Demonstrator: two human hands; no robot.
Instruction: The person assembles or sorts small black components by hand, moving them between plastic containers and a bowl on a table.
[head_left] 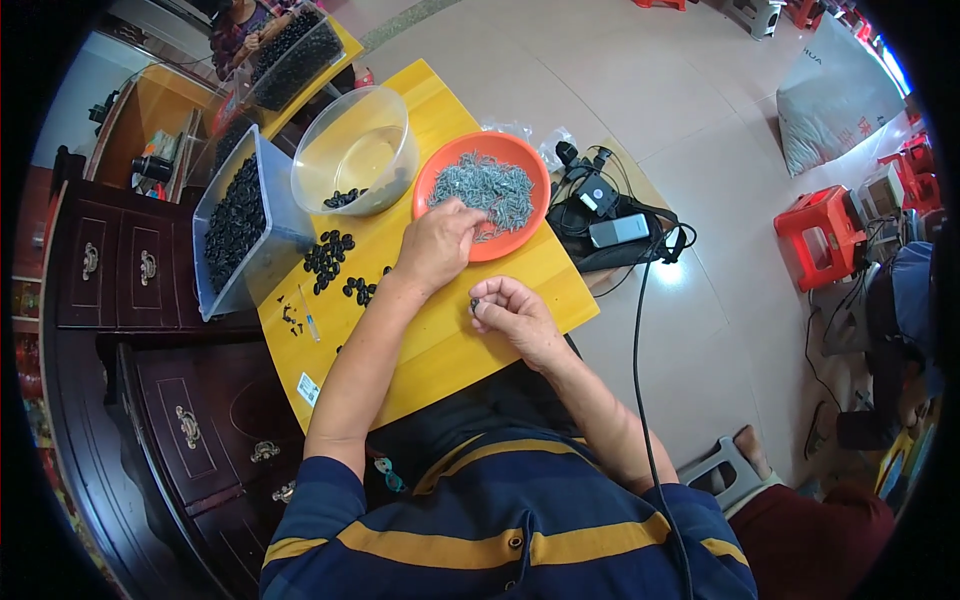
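My left hand [438, 243] reaches over the near rim of an orange bowl [425, 190]. Its thumb and fingers are pinched together at the heap of small grey metal pins [485, 190] inside; what they hold, if anything, is too small to make out. Lower and to the right, above the yellow table [440, 350], my right hand [515, 318] is closed with a small black oval piece [475, 305] between thumb and fingers. Loose black oval pieces [328, 260] lie on the table left of my left forearm, which hides part of them.
A round clear tub [395, 185] with a few black pieces stands beside the bowl. Left of it is a rectangular bin [270, 265] full of black pieces. Cables and a grey device [618, 231] sit at the right. Another person [243, 30] works at the far left.
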